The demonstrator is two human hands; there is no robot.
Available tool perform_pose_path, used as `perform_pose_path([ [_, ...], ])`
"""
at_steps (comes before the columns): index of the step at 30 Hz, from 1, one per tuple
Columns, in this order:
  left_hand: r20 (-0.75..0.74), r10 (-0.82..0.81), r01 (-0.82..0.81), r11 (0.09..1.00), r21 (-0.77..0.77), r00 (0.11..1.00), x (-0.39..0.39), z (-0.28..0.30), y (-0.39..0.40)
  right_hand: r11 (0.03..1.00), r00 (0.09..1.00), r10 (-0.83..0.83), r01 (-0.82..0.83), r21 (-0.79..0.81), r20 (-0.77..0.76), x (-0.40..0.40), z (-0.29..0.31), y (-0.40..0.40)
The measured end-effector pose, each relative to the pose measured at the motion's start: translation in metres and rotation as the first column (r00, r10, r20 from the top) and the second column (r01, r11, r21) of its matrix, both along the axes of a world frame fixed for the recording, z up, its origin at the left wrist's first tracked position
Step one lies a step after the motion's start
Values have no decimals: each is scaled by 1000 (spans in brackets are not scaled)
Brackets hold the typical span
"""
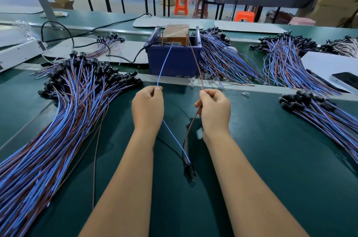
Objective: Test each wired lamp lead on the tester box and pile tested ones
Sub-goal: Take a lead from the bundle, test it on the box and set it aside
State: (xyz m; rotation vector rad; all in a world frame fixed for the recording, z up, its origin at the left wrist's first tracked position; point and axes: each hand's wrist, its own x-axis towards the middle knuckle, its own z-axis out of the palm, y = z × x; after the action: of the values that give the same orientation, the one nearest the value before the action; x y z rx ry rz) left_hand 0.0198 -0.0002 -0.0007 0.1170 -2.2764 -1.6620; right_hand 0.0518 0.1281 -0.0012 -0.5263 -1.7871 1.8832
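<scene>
The tips of the blue wire [164, 64] and brown wire [196, 62] are hidden inside the blue bin [174, 62], the large left pile [48, 139] is cut off by the frame edge, and the phone [346, 80] is cropped at right.

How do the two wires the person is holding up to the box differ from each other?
The blue wire is pinched by the left hand; the brown wire by the right hand. The blue one reaches the tester box nearer its middle, the brown one nearer its right side. Both run down to the same black lamp socket.
</scene>
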Motion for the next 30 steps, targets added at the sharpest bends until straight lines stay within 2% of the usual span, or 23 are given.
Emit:
perform_pose_path([
  [30,27,30,-33,992,123,999,1,3,-6,998,999,37,-38,45,19,-2,-2,0],
])
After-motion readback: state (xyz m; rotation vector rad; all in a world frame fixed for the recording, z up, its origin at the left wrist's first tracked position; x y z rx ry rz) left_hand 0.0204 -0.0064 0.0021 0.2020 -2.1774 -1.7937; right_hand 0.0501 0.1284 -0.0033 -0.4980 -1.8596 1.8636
